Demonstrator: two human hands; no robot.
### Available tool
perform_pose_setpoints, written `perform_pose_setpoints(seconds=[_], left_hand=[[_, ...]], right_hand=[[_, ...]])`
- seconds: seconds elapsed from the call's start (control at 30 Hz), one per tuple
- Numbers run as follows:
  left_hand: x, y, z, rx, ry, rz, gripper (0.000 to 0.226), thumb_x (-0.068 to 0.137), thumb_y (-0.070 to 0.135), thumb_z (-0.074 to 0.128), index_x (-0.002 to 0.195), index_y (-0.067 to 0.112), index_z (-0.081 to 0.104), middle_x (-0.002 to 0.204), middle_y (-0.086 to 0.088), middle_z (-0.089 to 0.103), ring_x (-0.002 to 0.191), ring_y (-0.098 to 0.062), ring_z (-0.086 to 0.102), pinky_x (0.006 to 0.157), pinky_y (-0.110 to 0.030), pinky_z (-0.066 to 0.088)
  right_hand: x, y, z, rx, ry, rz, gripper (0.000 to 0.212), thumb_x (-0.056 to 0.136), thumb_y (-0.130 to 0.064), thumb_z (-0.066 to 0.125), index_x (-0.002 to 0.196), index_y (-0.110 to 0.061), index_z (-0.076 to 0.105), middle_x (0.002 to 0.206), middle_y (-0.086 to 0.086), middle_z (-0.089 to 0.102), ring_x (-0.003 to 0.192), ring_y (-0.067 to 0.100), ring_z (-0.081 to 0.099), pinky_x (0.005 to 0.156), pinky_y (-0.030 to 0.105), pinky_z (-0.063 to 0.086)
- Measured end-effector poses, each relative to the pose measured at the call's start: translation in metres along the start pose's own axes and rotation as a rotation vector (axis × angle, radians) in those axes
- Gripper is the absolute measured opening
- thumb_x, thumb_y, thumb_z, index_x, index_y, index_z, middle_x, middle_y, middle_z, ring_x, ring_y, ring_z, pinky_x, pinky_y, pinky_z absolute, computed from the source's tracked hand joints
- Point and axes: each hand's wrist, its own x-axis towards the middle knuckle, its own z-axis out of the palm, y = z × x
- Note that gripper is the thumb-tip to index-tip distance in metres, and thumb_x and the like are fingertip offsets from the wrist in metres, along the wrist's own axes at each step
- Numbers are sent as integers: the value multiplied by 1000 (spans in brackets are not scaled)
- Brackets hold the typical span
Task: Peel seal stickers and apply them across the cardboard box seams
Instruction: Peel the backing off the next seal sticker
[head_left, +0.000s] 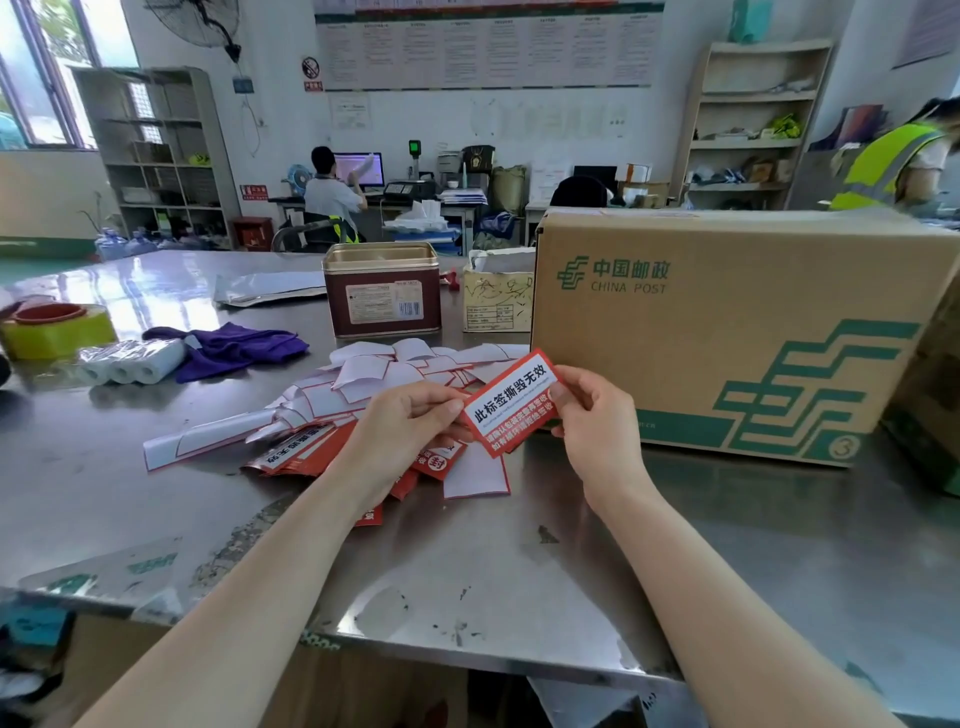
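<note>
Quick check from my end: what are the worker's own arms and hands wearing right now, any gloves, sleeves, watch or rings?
Nothing shows on them. The left hand and right hand are bare, with no gloves and no rings visible. Both forearms are uncovered from the wrists to the bottom edge of the picture, with no sleeve, watch or band in view. The fingernails look short and unpainted.

A single head-worn wide-angle camera looks forward and slightly down over the table (467, 587), from the person's side of it. It sits close above both forearms, with the box (727, 332) just beyond the table's near edge, to the right. Past the box it takes in the room's back wall; straight lines bow toward the frame edges.
</note>
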Motion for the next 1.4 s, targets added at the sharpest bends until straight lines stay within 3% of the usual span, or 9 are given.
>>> perform_pose_setpoints(seconds=[0.2,0.33,0.43,0.57,0.77,0.9,1.0,1.23,1.4], left_hand=[[2,-5,-3,4,70,23,12,91,16,60,89,25,68,85,2,73,79,-8,69,76,-21,54],[7,-7,-9,-42,410,-2,9,92,18,58,94,22,66,92,0,71,83,-12,67,68,-24,53],[8,-8,-13,-42,540,-41,9,91,16,59,97,22,64,100,-1,68,87,-13,66,68,-23,52],[3,-4,-4,37,267,59,12,88,13,62,98,20,64,88,3,70,74,-6,67,67,-18,52],[-2,-1,3,-50,-28,159,20,86,4,63,98,19,66,80,0,72,74,-8,70,70,-13,51],[-3,0,5,-51,-65,156,22,86,0,62,104,11,65,82,-3,72,72,-4,69,67,-10,49],[-4,1,5,-35,-71,158,23,86,0,62,105,12,65,84,-1,72,72,-2,69,67,-8,49],[-3,-1,4,-23,-74,155,25,86,2,63,98,24,66,90,-3,74,83,-12,71,76,-15,53],[-2,-1,4,-15,-67,163,25,86,3,63,97,25,64,88,-1,74,81,-11,71,73,-13,52]], right_hand=[[-1,-2,0,-7,10,-57,25,94,-21,52,118,-20,57,101,-8,63,93,7,61,73,19,52],[-5,-6,1,-126,46,-184,40,89,-20,60,128,-21,49,115,-8,52,99,7,55,68,9,42],[-11,-7,5,-235,-51,-318,32,90,-16,59,121,-19,55,113,-7,56,98,4,54,71,8,45],[-18,-6,11,-308,-232,-426,23,88,-16,61,111,-16,63,105,-10,58,95,4,53,79,16,45],[-16,-2,13,-320,-259,-465,26,82,-26,69,106,-15,65,100,-3,61,90,8,55,78,19,46],[-16,-1,15,-311,-219,-473,17,80,-19,72,94,-10,68,87,-4,60,79,11,55,71,19,46],[-16,0,14,-282,-192,-478,12,79,-17,73,86,-9,70,82,-1,62,73,11,55,66,13,43],[-17,-2,13,-312,-172,-488,11,80,-17,71,86,-8,71,82,4,67,73,14,58,67,16,43],[-17,-2,13,-329,-171,-500,11,80,-17,71,86,-9,72,83,3,67,73,11,56,66,10,41]])
